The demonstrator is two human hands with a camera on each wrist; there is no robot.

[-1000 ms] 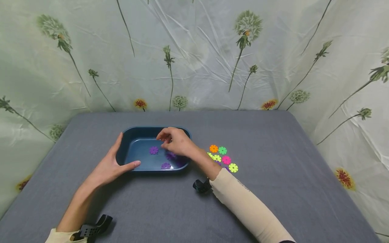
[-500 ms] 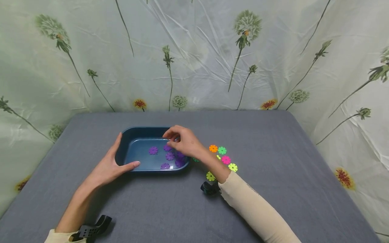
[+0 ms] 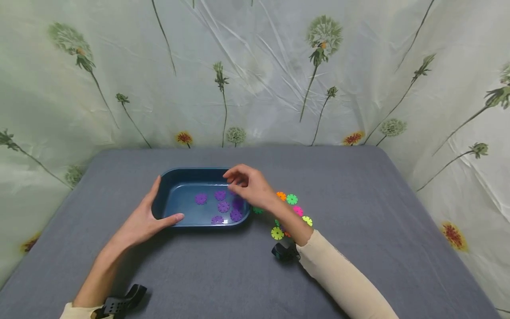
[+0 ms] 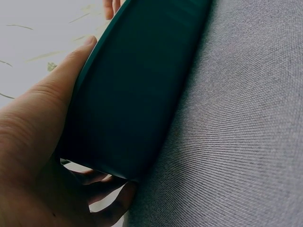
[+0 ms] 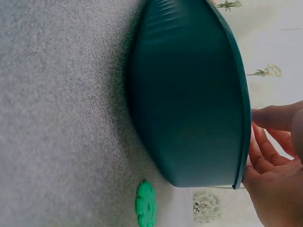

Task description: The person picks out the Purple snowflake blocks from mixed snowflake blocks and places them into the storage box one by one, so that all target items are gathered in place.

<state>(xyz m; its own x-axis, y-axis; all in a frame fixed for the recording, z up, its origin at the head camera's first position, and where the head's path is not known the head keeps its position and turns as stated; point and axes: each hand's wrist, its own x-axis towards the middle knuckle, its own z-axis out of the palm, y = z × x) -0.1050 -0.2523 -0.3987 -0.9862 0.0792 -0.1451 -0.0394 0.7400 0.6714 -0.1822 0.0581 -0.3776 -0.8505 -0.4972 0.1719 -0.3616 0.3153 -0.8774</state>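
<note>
My left hand (image 3: 139, 221) holds the left end of a blue tray (image 3: 185, 210), its thumb along the near rim. In the left wrist view the fingers wrap round the tray's end wall (image 4: 128, 94). Several purple notched plastic discs (image 3: 201, 199) lie inside, mostly toward the right. Over the tray's right end hovers my right hand (image 3: 255, 190), fingers loosely bent, with nothing visible between them. The right wrist view shows that hand (image 5: 277, 175) beside the tray's rim; part of it is out of frame.
Right of the tray, several notched discs lie on the grey cloth, among them a yellow disc (image 3: 277, 233), a green disc (image 3: 292, 199) and an orange disc (image 3: 281, 196). My right forearm covers some. A flower-printed curtain (image 3: 271, 88) hangs behind the table.
My right hand has moved rightward from over the tray's middle to its right end, uncovering more purple discs. The left hand and tray have stayed in place.
</note>
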